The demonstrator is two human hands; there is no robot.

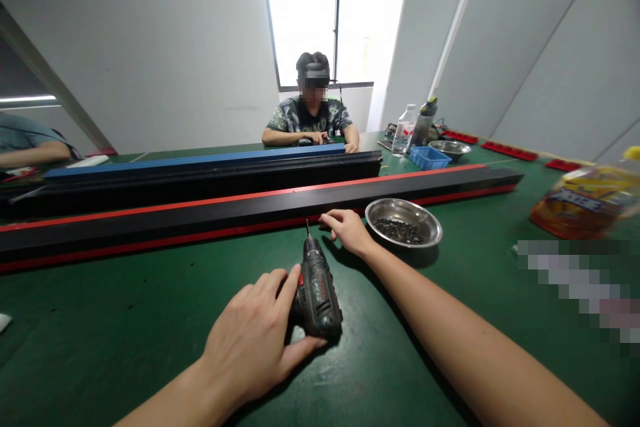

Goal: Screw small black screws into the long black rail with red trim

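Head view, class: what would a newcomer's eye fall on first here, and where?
Probably the dark power drill in the left grip, low centre. Next, the long black-and-red bar running across the green table, then the metal bowl of small dark pieces beside the right grip.

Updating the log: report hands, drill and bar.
Left hand on drill, bit toward bar. Right hand close beside bit, grasp unclear. Bowl of small parts beside that hand.

Black drill (320,293) points forward; red-edged bar (240,207) beyond.
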